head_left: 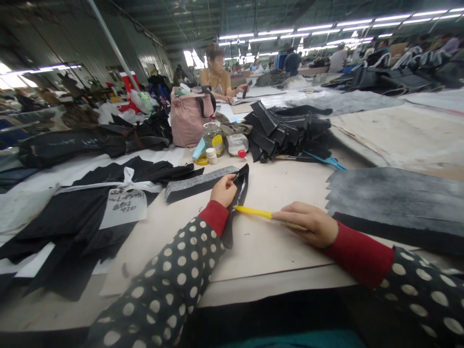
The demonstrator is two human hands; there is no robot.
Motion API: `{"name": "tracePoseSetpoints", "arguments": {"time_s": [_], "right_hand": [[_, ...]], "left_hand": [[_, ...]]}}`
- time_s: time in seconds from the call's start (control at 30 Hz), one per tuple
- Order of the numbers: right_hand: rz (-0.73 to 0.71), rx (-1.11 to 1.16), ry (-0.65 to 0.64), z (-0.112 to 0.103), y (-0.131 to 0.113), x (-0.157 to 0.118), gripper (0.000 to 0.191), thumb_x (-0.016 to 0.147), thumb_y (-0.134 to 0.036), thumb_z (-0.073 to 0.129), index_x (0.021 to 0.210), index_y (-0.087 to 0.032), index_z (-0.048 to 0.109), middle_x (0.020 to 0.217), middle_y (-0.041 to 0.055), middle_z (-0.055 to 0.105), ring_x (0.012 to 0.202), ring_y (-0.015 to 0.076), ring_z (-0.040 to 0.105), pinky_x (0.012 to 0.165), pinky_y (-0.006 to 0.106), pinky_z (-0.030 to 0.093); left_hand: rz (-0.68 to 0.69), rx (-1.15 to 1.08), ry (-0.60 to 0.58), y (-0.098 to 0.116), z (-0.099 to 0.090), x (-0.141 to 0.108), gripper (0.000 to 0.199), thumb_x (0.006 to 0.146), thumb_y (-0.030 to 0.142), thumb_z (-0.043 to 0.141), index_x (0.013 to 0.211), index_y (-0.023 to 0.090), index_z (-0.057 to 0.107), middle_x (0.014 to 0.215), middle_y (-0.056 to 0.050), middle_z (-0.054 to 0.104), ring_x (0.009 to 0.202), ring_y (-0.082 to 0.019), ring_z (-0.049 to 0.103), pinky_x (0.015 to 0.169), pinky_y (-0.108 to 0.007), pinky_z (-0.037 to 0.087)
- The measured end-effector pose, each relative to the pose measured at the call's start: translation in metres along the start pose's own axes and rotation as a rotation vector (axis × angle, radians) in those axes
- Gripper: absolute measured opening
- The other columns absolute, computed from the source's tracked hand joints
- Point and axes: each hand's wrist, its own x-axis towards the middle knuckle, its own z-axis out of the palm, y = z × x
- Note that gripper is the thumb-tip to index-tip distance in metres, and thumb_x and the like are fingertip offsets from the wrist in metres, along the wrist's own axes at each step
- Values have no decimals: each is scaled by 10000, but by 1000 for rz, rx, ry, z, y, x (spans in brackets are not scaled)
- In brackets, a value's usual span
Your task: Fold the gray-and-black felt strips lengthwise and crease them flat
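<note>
My left hand (223, 190) is closed on a narrow black strip (242, 183) of leather-like material, its fingers pinching it near the far end. A white smear, like glue, runs along the strip. In my right hand (308, 223) is a flat yellow stick (254, 212), its tip touching the strip or just above it, beside my left cuff. Behind my left hand lies a black piece with a speckled grey band (203, 180). My left sleeve hides part of the strip's near end.
Tied black pieces (87, 208) with a handwritten tag (123, 207) lie left. Beyond my hands stand a glass jar (212, 136), a small white bottle (211, 155), a pink bag (190, 116) and stacked black pieces (277, 128). Grey sheets (395, 198) lie right. A co-worker (217, 75) sits opposite.
</note>
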Motion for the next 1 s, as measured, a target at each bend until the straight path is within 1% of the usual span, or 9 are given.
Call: {"name": "tracePoseSetpoints", "arguments": {"time_s": [0.1, 0.17, 0.27, 0.33, 0.47, 0.6, 0.73, 0.87, 1.0], "right_hand": [[61, 155, 12, 0, -9, -5, 307, 819, -226, 426, 1104, -197, 537, 900, 86, 599, 811, 137, 552, 706, 248, 452], [147, 220, 37, -2, -7, -7, 286, 807, -250, 455, 1067, -194, 561, 896, 81, 604, 805, 140, 564, 707, 245, 456], [271, 176, 94, -7, 7, -2, 286, 800, -299, 465, 1042, -199, 579, 891, 78, 607, 791, 153, 572, 702, 261, 459], [299, 84, 125, -9, 20, 4, 301, 799, -317, 460, 1053, -206, 576, 889, 79, 604, 791, 163, 569, 705, 278, 457], [268, -68, 136, -5, 39, 15, 316, 811, -306, 437, 1087, -213, 558, 895, 83, 595, 803, 171, 554, 716, 299, 451], [194, -125, 81, 3, 46, 14, 311, 822, -265, 412, 1091, -208, 559, 918, 89, 590, 817, 171, 543, 722, 303, 449], [154, -114, 48, 5, 42, 6, 318, 826, -252, 400, 1105, -220, 549, 917, 85, 592, 823, 167, 541, 715, 299, 453], [115, -16, 34, 1, 29, 0, 326, 826, -257, 401, 1122, -230, 537, 913, 81, 597, 827, 156, 550, 719, 286, 459], [166, 71, 32, -1, 22, -3, 321, 822, -275, 423, 1119, -237, 538, 918, 76, 595, 826, 149, 557, 715, 267, 462]], "left_hand": [[1, -10, 4, 0, 1, 0, 355, 657, 102, 450, 992, 141, 561, 649, 18, 533, 597, -99, 485, 622, -208, 408], [0, -10, 5, -1, 1, 0, 354, 656, 105, 454, 992, 140, 561, 654, 16, 537, 598, -100, 487, 624, -210, 409], [5, -3, 8, -3, 2, 1, 350, 654, 110, 459, 986, 155, 563, 668, 15, 546, 614, -102, 496, 631, -210, 413], [10, 5, 15, -4, 3, 1, 345, 658, 115, 459, 983, 162, 564, 662, 17, 546, 607, -102, 495, 622, -209, 413], [0, -5, 11, -3, 3, 1, 352, 649, 113, 464, 983, 157, 564, 658, 19, 546, 596, -100, 493, 613, -208, 411], [7, -4, 3, -3, 3, 1, 356, 653, 114, 461, 992, 155, 559, 656, 19, 545, 600, -103, 493, 614, -210, 409], [5, 10, 5, -2, 2, 0, 355, 658, 118, 453, 995, 157, 559, 661, 19, 547, 594, -99, 493, 608, -203, 407], [-2, 23, 10, -1, 2, 0, 359, 658, 113, 450, 998, 152, 559, 666, 20, 546, 593, -96, 492, 611, -201, 408], [7, 16, 6, -1, 2, 0, 365, 654, 99, 450, 1000, 149, 555, 660, 22, 540, 607, -98, 496, 632, -205, 411]]}}
